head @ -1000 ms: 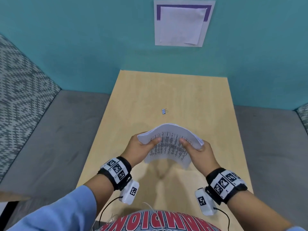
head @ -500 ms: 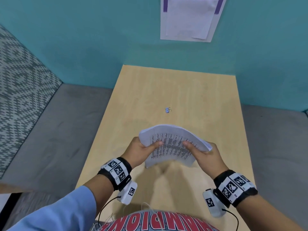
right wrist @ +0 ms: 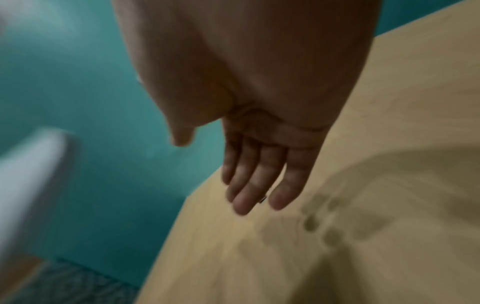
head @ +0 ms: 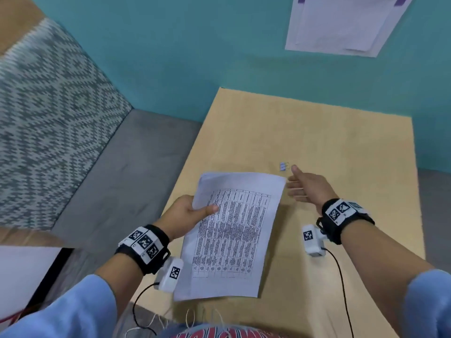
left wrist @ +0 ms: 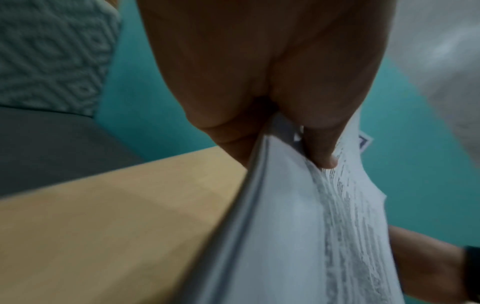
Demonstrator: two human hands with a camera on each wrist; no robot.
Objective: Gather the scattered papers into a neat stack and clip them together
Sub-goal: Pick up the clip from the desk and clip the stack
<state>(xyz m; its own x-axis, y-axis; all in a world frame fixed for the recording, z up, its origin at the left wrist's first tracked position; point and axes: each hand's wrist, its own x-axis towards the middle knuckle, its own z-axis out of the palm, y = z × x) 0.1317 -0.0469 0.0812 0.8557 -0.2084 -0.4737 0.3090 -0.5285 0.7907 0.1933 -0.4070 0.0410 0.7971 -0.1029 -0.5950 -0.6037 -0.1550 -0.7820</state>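
Note:
A stack of white papers [head: 234,235] printed with a table is held above the wooden table [head: 341,142]. My left hand [head: 188,213] grips its left edge, thumb on top. The left wrist view shows the thumb [left wrist: 322,152] pressing the papers [left wrist: 298,236] against the fingers beneath. A small binder clip [head: 283,166] lies on the table just beyond the stack's far right corner. My right hand [head: 302,185] is off the papers, fingers straight, reaching beside the clip with its thumb tip close to it. In the right wrist view the fingers [right wrist: 249,185] hover over the table, a sliver of the clip [right wrist: 263,199] between them.
A teal wall [head: 195,57] rises behind the table, with a white sheet [head: 341,23] taped on it. A grey bench seat [head: 117,172] and a patterned cushion [head: 44,113] lie to the left. Camera cables [head: 341,276] hang from both wrists.
My right hand let go of the papers and reached forward to the clip. The left hand now holds the stack alone, flattened out, and the head view swung left.

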